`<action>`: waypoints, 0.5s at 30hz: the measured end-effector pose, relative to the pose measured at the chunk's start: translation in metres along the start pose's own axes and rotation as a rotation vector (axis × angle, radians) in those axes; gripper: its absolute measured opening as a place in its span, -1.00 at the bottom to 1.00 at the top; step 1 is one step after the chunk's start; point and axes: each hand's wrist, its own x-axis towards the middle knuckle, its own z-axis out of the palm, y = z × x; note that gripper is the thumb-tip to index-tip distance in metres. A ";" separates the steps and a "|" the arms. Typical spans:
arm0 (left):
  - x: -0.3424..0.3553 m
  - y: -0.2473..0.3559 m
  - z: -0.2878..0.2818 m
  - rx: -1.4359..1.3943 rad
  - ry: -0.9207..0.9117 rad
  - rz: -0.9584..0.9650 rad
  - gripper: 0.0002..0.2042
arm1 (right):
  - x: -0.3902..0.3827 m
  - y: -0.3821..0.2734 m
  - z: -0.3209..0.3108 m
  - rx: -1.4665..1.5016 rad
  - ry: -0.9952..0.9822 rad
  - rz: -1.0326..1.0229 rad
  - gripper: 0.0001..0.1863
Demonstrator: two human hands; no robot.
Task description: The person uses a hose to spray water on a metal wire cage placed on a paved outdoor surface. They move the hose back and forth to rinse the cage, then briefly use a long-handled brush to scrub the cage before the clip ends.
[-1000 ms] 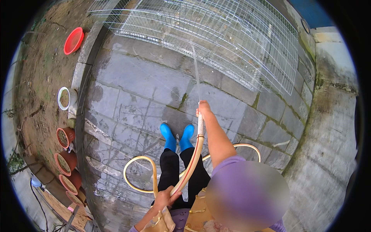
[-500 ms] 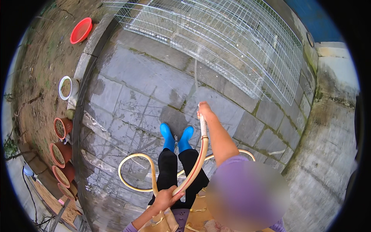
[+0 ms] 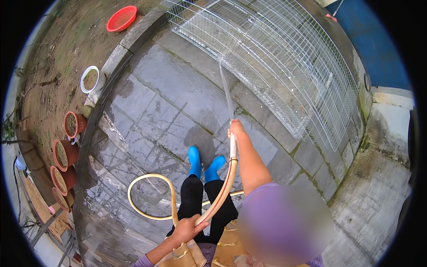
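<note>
A cream garden hose (image 3: 227,179) with a red stripe runs up between my two hands. My right hand (image 3: 237,127), arm stretched forward, is closed round its white end. From there a stream of water (image 3: 225,84) shoots ahead onto the near edge of a wire cage (image 3: 267,66) lying on the paving. Lower down, my left hand (image 3: 188,230) grips the hose near my waist. Beyond that hand the hose loops on the ground to the left and passes behind my legs. A blurred round patch covers my right upper arm and shoulder.
My blue boots (image 3: 194,161) stand on wet stone slabs (image 3: 178,115). Along the left curb are a white pot (image 3: 100,81), several terracotta pots (image 3: 66,154) and, on the soil, a red basin (image 3: 121,18). A concrete wall (image 3: 369,178) rises at right, near a blue panel (image 3: 373,49).
My view has turned, so the cage and pots sit differently in it. The water stream now shows clearly, reaching the cage edge. Both hands keep their hold on the hose.
</note>
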 end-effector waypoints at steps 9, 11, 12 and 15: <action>0.000 -0.003 -0.017 -0.077 0.079 0.004 -0.59 | 0.015 -0.011 0.016 0.010 0.019 0.000 -0.77; -0.001 -0.006 -0.019 -0.069 0.095 -0.008 -0.59 | 0.015 -0.011 0.022 0.040 0.025 -0.003 -0.78; -0.001 -0.006 -0.020 -0.067 0.105 -0.010 -0.59 | 0.016 -0.012 0.023 0.050 0.028 -0.009 -0.79; -0.001 -0.004 -0.026 -0.065 0.124 -0.006 -0.59 | 0.019 -0.017 0.024 0.049 0.036 -0.013 -0.81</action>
